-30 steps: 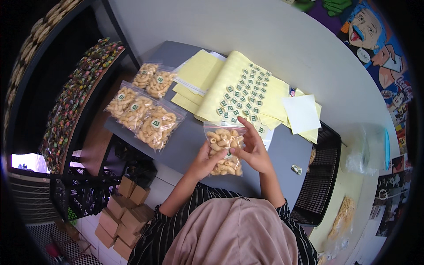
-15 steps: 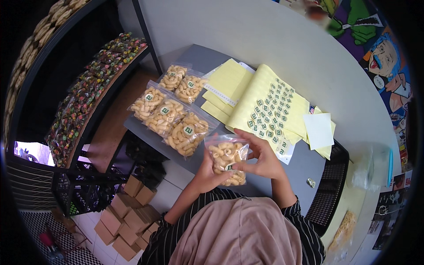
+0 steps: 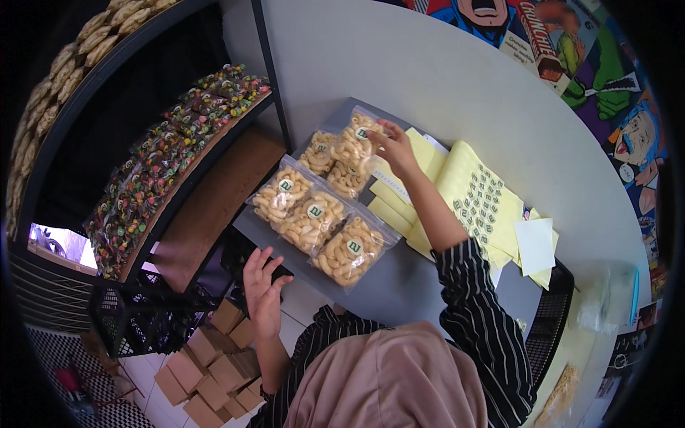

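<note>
Read clock as centred on view. At half past nine, note shelf (image 3: 153,182) laden with small bags of multicoloured contents. Past seven, note brown cartons (image 3: 207,367), piled. At half past seven, find left hand (image 3: 264,296), raised beside grey table (image 3: 421,296), fingers loosely spread, partly curled, with no hold on anything. From ten round to six, count three front pouches (image 3: 312,217) of pale curled snacks, each round-labelled, lying on table. Between eleven and twelve, find two rear pouches (image 3: 319,153), partly covered by upper pouch (image 3: 349,146) at twelve. Cannot tell whether resting on or clear of them. At one, find right hand (image 3: 394,151), thumb and fingers closed on right side of upper pouch. Towards three, note yellow sheets (image 3: 454,175), stickered; past three, white sheet (image 3: 535,246); at four, black crate (image 3: 553,303).
</note>
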Demonstrator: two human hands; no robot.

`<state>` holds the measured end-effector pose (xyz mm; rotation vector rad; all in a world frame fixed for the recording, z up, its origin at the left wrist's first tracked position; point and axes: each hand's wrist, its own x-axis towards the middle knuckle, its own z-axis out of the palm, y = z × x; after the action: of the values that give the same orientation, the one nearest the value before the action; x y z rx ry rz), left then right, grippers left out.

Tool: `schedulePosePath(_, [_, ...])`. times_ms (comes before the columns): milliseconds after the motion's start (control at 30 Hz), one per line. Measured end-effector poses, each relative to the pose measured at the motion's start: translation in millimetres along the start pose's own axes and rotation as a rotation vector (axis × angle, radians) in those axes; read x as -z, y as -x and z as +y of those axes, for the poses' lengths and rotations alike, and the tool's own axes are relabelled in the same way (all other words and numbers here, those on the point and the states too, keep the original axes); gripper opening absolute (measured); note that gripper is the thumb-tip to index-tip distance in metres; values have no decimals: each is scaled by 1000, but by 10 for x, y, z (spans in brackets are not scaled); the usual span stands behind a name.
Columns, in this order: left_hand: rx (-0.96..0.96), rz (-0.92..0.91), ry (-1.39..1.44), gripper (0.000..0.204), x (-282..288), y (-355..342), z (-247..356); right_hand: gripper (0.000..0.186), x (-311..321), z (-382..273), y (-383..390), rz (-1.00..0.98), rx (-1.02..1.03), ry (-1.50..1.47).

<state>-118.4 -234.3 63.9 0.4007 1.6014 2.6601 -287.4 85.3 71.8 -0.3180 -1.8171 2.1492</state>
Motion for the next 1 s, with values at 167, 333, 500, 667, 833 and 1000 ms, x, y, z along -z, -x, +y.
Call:
schedulePosePath(167, [-35,208,-42,58,363,93,20,68,-463,309,-455,-55,21,85])
schedulePosePath(333, [-51,347,-72,49,642,143,-32,71,-646,362,-467,-119,-49,171])
schedulePosePath(500, [-22,427,-56,48,704,106,-64,73,-627,376,-428,-192,-54,234])
schedulePosePath(667, [16,412,-71,47,676,67,-70,73,-637,411,-388,-219,-68,163])
schedulePosePath(833, [28,383,-83,44,681,61,-95,71,-570,457,-446,-134,81,618])
schedulePosePath(1000, [38,405,-131,44,645,75,-95,68,-487,355,-401,-60,73,714])
